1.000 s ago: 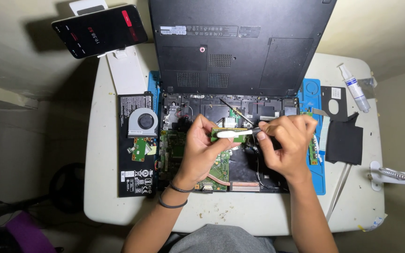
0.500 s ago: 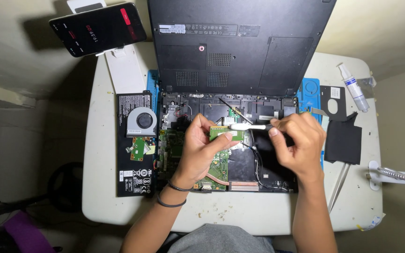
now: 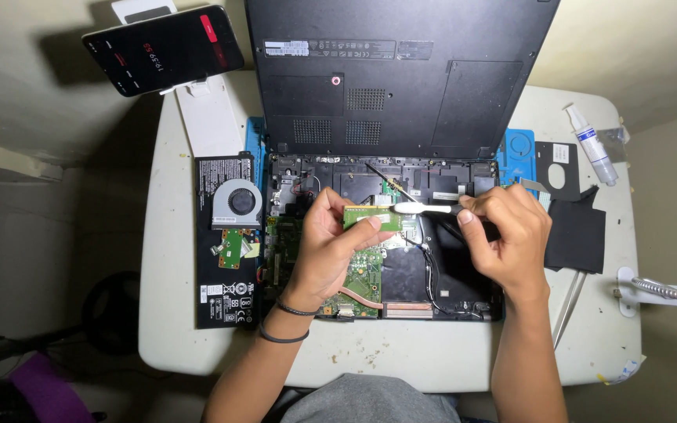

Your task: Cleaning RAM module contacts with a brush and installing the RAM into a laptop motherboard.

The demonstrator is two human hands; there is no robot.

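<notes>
My left hand holds a small green memory module by its lower edge, above the opened laptop base. In my right hand is a white brush-like tool, its tip resting against the module's right end. Beneath both hands lie the green motherboard with a copper heat pipe and the black interior of the base. The laptop's removed bottom cover stands upright behind the base.
A black battery with a cooling fan and a small green board on it lies left of the laptop. A phone on a white stand sits at the back left. A small bottle, black sheets and a lamp arm are at the right.
The module and the white tool rose slightly toward the back of the laptop, and my right hand shifted a little right while brushing along the module.
</notes>
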